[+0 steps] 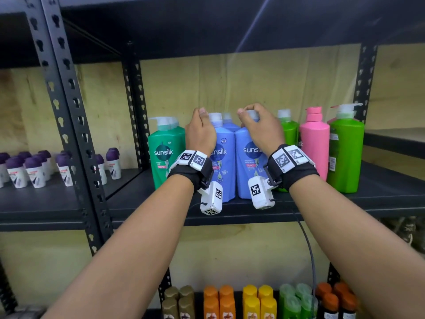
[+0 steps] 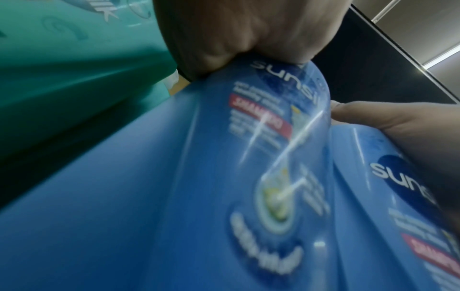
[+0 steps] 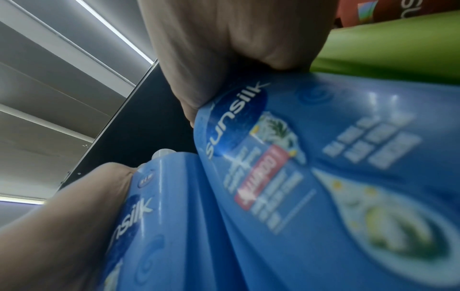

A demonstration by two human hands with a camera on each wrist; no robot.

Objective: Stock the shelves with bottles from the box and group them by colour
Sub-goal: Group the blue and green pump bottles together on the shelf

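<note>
Two blue Sunsilk pump bottles stand side by side on the middle shelf (image 1: 299,204). My left hand (image 1: 199,130) grips the pump neck of the left blue bottle (image 1: 224,171), which fills the left wrist view (image 2: 199,177). My right hand (image 1: 259,127) grips the pump of the right blue bottle (image 1: 247,166), seen close in the right wrist view (image 3: 323,177). A third blue bottle (image 1: 228,122) stands behind them. Teal green bottles (image 1: 164,153) stand to the left. Two lime green bottles (image 1: 345,153) and a pink bottle (image 1: 314,146) stand to the right.
Small purple-capped bottles (image 1: 34,168) fill the neighbouring shelf on the left. A black perforated upright (image 1: 69,111) divides the two units. The shelf below holds several brown, orange, yellow and green bottles (image 1: 257,302). A dark shelf board hangs low overhead.
</note>
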